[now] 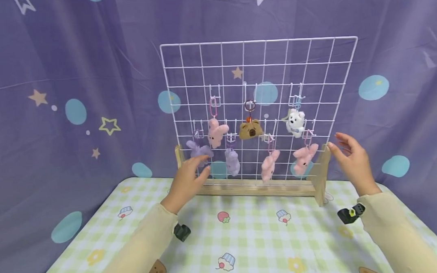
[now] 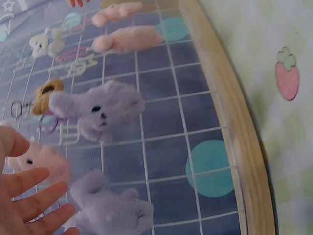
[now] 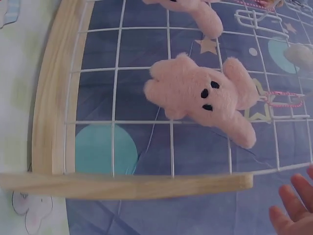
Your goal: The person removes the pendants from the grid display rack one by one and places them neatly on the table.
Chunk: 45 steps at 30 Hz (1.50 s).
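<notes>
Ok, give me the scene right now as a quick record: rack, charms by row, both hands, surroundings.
Rack: white wire grid on wooden stand
Upper row, left to right: upper pink bunny, brown bear head, white bear
Lower row, left to right: outer lavender bunny, inner lavender bunny, inner pink bunny, outer pink bunny
Left hand: near outer lavender bunny, gripping nothing; contact unclear
Right hand: by the grid's right edge, holding nothing
Surface: green-and-white checked tablecloth
Backdrop: purple star-patterned curtain

Curtained nook, starry purple drape point(image 1: 90, 48), checked tablecloth point(image 1: 257, 236)
</notes>
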Tool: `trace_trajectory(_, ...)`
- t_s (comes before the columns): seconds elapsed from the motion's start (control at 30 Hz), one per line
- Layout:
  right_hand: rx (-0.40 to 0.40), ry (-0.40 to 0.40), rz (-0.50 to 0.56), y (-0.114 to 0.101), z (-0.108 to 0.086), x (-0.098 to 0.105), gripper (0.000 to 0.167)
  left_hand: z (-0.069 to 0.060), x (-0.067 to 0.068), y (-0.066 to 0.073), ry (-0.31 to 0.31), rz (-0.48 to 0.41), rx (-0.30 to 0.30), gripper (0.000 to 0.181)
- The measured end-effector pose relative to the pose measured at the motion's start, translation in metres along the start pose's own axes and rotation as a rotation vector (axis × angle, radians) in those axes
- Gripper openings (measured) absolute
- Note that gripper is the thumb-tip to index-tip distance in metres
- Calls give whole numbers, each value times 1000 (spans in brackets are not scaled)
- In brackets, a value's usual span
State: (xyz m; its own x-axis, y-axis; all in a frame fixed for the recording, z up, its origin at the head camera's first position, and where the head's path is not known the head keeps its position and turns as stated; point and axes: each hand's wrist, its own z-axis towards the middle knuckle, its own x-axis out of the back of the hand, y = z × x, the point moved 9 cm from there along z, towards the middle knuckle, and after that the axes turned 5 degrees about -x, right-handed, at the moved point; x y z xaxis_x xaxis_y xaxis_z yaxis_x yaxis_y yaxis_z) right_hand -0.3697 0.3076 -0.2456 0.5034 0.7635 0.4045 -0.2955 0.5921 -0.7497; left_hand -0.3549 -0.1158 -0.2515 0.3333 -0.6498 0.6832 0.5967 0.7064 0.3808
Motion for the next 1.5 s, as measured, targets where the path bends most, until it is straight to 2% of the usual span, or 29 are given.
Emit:
trace_trajectory(0.2, -77, 83, 84, 4, 13, -3, 57, 12, 21, -19, 119, -97, 81, 30)
trace_trajectory(0.3, -114, 124, 138, 7, 19, -3, 56, 18, 29, -24, 174, -108, 78, 26)
trace_trajectory(0.5, -175, 170, 206, 11, 30, -2, 51, 30, 38, -35, 220, -134, 112, 22)
trace_trajectory(0.63, -208, 196, 278, 15, 35, -7, 44, 36, 41, -44, 234, -163, 158, 22)
trace_trajectory(0.77, -217, 270, 412, 18, 36, -9, 27, 39, 41, -50, 241, -174, 185, 23)
trace_trajectory(0.87, -210, 313, 463, 18, 35, -10, 17, 40, 40, -52, 246, -166, 194, 24)
trace_trajectory(1.2, -241, 466, 642, 34, 36, -13, 18, 46, 40, -56, 290, -188, 209, 25)
trace_trajectory(1.33, -227, 496, 739, 38, 34, -17, 18, 47, 39, -59, 327, -197, 209, 24)
trace_trajectory(1.5, -190, 507, 764, 33, 30, -14, 16, 50, 42, -57, 374, -200, 195, 24)
